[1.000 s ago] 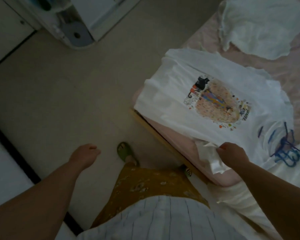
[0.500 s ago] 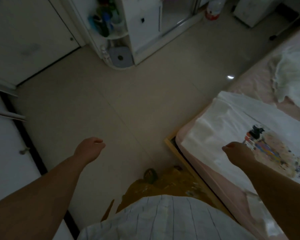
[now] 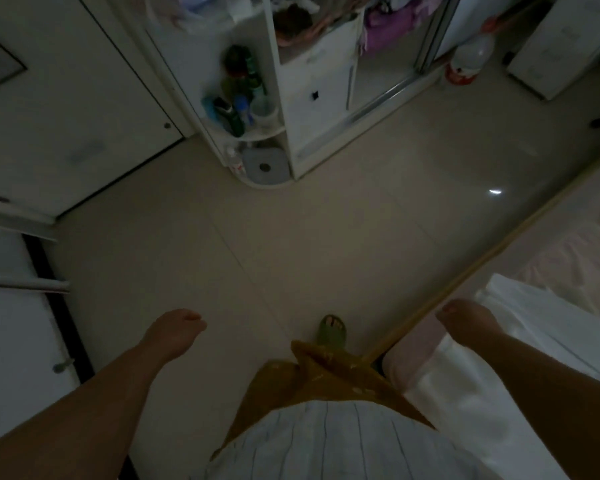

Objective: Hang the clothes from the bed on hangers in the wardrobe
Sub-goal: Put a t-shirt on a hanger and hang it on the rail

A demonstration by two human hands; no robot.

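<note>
A white T-shirt (image 3: 541,327) lies spread over the near corner of the bed (image 3: 575,251), which has a pink sheet. My right hand (image 3: 465,322) hovers at the shirt's left edge with its fingers loosely curled, and nothing shows in it. My left hand (image 3: 174,332) hangs over the bare floor, loosely curled and holding nothing. The white wardrobe (image 3: 319,91) stands across the floor at the top, its sliding door open. Purple clothing (image 3: 390,29) shows inside. No hanger is in view.
A rounded corner shelf (image 3: 246,109) with several bottles adjoins the wardrobe's left side. A large bottle (image 3: 468,60) stands on the floor at the top right. White cabinets (image 3: 11,327) line the left. The bed's wooden edge (image 3: 465,265) runs diagonally. My green slipper (image 3: 331,330) is on the tiles.
My right hand has let go of the white shirt's sleeve and lifted. My view has swung up from the bed toward the wardrobe. The left hand stays idle.
</note>
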